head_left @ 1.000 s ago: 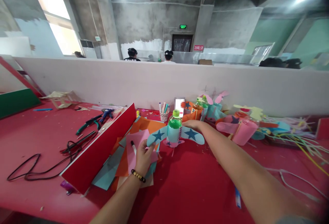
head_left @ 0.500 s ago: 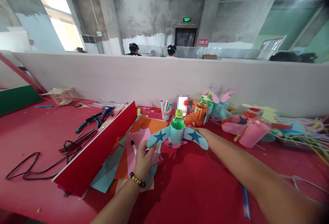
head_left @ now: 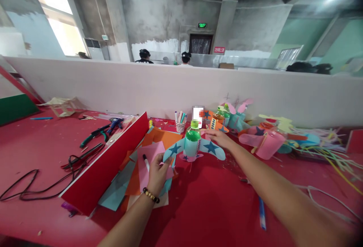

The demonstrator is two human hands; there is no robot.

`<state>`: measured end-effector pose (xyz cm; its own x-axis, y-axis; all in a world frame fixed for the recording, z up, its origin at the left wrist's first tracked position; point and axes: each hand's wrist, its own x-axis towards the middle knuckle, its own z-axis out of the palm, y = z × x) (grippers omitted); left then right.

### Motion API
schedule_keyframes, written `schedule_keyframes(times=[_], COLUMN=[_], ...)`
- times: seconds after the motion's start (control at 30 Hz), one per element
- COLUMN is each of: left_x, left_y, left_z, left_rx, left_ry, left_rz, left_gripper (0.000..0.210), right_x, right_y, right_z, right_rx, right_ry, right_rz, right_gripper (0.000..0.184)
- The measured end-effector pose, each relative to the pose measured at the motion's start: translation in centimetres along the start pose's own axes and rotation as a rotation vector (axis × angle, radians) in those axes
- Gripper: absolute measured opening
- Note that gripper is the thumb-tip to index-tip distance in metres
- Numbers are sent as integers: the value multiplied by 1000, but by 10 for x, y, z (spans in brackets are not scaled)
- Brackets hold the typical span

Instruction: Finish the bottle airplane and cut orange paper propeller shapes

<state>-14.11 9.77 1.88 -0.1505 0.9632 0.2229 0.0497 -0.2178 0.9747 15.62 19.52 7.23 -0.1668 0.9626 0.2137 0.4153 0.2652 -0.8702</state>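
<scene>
A toy plane made from a green-capped bottle (head_left: 192, 141) stands near the middle, with light-blue paper wings marked with dark blue stars and pink pieces at its base. My left hand (head_left: 159, 168) pinches the tip of its left wing (head_left: 173, 150). Behind the right wing (head_left: 212, 148), my right hand (head_left: 219, 138) reaches toward the bottle's neck with fingers stretched out. Whether those fingertips touch the bottle I cannot tell. Coloured paper sheets (head_left: 133, 177) and a marker (head_left: 145, 161) lie by my left hand.
More bottle planes stand at the right, including an orange one (head_left: 216, 123) and a pink one (head_left: 270, 145). A red board (head_left: 110, 163) rises at the left, beyond it pliers (head_left: 93, 135) and a black cord (head_left: 25, 192). A pen cup (head_left: 180, 126) stands behind.
My right hand has come up from behind the right wing and now shows beside the bottle's neck. My left hand keeps its hold on the wing tip. The view has shifted slightly.
</scene>
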Motion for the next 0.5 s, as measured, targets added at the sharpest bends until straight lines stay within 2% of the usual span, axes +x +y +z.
schedule_keyframes(times=[0.17, 0.27, 0.37, 0.43, 0.5], left_x=[0, 0, -3, -12, -32], left_y=[-2, 5, 25, 43, 61], left_z=[-3, -11, -21, -22, -15], left_rx=[-21, -75, -135, -167, -135], left_ry=[-15, 5, 88, 167, 109], left_rz=[18, 38, 153, 200, 194], left_gripper=[31, 35, 29, 21, 16], right_x=[-60, -109, -163, -197, -226], right_y=[-13, -25, -44, -59, -73], right_z=[-37, -45, -36, -21, -2], right_rx=[77, 146, 286, 325, 291], right_ry=[225, 357, 432, 424, 437], right_rz=[-13, -5, 29, 3, -30], right_gripper=[29, 28, 31, 37, 41])
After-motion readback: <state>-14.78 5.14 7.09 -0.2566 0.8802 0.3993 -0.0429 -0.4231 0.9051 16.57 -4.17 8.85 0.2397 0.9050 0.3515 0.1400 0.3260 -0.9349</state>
